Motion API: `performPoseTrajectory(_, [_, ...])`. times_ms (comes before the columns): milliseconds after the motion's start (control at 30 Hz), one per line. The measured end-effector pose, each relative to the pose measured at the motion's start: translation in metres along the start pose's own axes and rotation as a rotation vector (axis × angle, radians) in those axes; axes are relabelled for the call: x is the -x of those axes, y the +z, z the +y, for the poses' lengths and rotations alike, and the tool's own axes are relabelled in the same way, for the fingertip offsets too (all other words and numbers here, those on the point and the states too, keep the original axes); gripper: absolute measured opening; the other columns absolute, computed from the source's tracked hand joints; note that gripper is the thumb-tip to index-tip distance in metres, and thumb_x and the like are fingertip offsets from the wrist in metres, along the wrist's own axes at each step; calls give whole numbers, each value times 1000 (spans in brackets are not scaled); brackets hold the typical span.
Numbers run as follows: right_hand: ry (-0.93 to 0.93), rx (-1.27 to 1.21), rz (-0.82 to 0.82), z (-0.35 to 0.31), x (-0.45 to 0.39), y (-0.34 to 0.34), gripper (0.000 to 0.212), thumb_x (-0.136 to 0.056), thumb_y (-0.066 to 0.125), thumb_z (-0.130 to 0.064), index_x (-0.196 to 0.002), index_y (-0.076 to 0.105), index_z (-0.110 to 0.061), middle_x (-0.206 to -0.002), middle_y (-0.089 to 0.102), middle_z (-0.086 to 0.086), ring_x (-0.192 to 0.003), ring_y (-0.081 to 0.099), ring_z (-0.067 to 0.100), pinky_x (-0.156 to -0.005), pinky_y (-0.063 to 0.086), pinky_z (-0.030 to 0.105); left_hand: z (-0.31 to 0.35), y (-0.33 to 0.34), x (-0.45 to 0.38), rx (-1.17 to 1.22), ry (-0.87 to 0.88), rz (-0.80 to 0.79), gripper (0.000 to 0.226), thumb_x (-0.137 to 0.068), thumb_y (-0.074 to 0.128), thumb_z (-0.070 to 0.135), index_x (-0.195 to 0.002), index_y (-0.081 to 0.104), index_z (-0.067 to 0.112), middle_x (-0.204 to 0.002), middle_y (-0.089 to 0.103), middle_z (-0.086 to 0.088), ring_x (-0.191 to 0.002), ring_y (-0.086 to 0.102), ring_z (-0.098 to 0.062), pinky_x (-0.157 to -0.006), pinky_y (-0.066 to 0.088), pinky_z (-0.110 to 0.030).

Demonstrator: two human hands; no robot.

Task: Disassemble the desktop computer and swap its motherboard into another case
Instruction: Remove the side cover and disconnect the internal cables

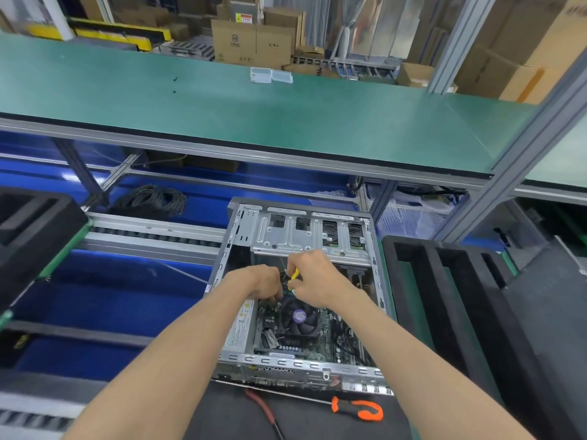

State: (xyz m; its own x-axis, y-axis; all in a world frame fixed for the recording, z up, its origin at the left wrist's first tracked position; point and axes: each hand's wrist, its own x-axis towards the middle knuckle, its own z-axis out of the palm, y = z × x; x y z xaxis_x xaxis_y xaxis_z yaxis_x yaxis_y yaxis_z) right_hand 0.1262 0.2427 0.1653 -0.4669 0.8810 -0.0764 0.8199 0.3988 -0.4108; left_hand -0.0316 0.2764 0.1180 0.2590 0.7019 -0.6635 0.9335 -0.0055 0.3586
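Hands deep in the open computer case [301, 300], lying flat on the dark worktop [228, 414] with its side panel off. Left hand [260, 282] curled down into the cabling just beyond the CPU fan [298, 315], fingers bent among the wires, exact grip hidden. Right hand [313, 277] pinching a yellow cable [295, 274] between thumb and fingers, right beside the left, the two nearly touching.

Motherboard [336, 338] still seated in the case floor, fan at its centre, power supply [239, 328] along the left wall. Drive cage [311, 236] spanning the far end, its edge hanging just over the hands. Little working room: case walls close on both sides, cage above, fan below.

Near rim of the case [298, 366] facing forward, perforated metal lip running full width. Orange-handled screwdriver [355, 408] lying just in front of that rim, parallel to it, apart from both forearms. Red-handled tool [263, 408] to its left, angled away from the rim.

Black foam tray [444, 281] hard against the right side of the case; another black foam block [28, 223] well off to the left. Blue conveyor bed [111, 300] open between. Green shelf [254, 112] overhead and beyond, two small clear boxes [270, 74] at its far edge.
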Motion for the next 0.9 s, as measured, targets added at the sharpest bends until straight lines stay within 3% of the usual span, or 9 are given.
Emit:
performPoseTrajectory(67, [7, 8, -24, -1, -2, 2, 11, -85, 66, -10, -95, 62, -12, -91, 62, 11, -86, 53, 25, -68, 46, 34, 1, -1, -1, 20, -1, -25, 46, -94, 34, 0, -111, 73, 19, -91, 75, 10, -98, 68, -8, -79, 53, -26])
performPoseTrajectory(133, [11, 20, -44, -2, -3, 4, 11, -85, 66, -10, -93, 61, -13, -92, 63, 13, -89, 56, 28, -69, 49, 36, 1, 0, -3, 25, 8, -29, 44, -94, 36, -1, -105, 74, 18, -89, 76, 11, -96, 69, -6, -83, 54, -27])
performPoseTrajectory(233, [8, 48, -57, -3, -5, 6, 11, -85, 66, -9, -95, 63, -9, -92, 65, 13, -86, 52, 26, -65, 41, 33, -1, 1, -7, 28, -5, -39, 36, -95, 41, 2, -94, 73, 19, -84, 76, 11, -92, 69, -5, -87, 53, -28])
performPoseTrajectory(333, [-5, 72, -88, -6, -6, 7, 10, -84, 64, -7, -94, 60, -9, -91, 63, 13, -87, 56, 30, -65, 46, 36, -4, 2, -10, 31, 3, -57, 27, -96, 47, 8, -101, 73, 14, -88, 77, 9, -96, 69, -8, -90, 53, -32])
performPoseTrajectory(433, [-30, 124, -105, -12, -6, 9, 11, -84, 62, -7, -86, 53, -11, -89, 59, 11, -85, 57, 33, -66, 49, 40, -4, 2, -11, -42, 25, -49, 20, -96, 50, 13, -93, 70, 17, -78, 74, 6, -77, 65, -7, -72, 53, -30])
performPoseTrajectory(533, [-36, 149, -84, -15, -8, 8, 10, -82, 62, -6, -87, 55, -9, -91, 60, 12, -85, 58, 34, -68, 53, 43, -3, 2, -13, -127, 24, -2, 17, -96, 53, 15, -82, 62, 19, -71, 62, 9, -59, 52, -8, -54, 40, -27])
performPoseTrajectory(667, [-45, 184, -79, -14, -11, 5, 12, -80, 61, -5, -91, 58, -6, -91, 61, 14, -87, 57, 33, -66, 51, 40, -4, 2, -14, -59, 27, -33, 21, -99, 49, 18, -110, 66, 13, -78, 68, 10, -72, 60, -3, -62, 42, -26])
performPoseTrajectory(800, [-87, 228, -92, -18, -13, 9, 13, -83, 62, -8, -88, 50, -11, -91, 58, 14, -86, 58, 35, -65, 50, 41, -4, 2, -11, -78, 76, -38, 21, -100, 45, 11, -89, 62, 16, -80, 69, 4, -86, 62, -5, -68, 49, -31])
performPoseTrajectory(900, [-83, 241, -96, -21, -17, 11, 17, -91, 63, -18, -89, 47, -11, -81, 44, 9, -85, 58, 39, -60, 40, 38, -8, 2, -11, -62, 103, -72, 28, -99, 44, 3, -101, 71, 10, -91, 72, 4, -83, 65, -15, -83, 51, -32])
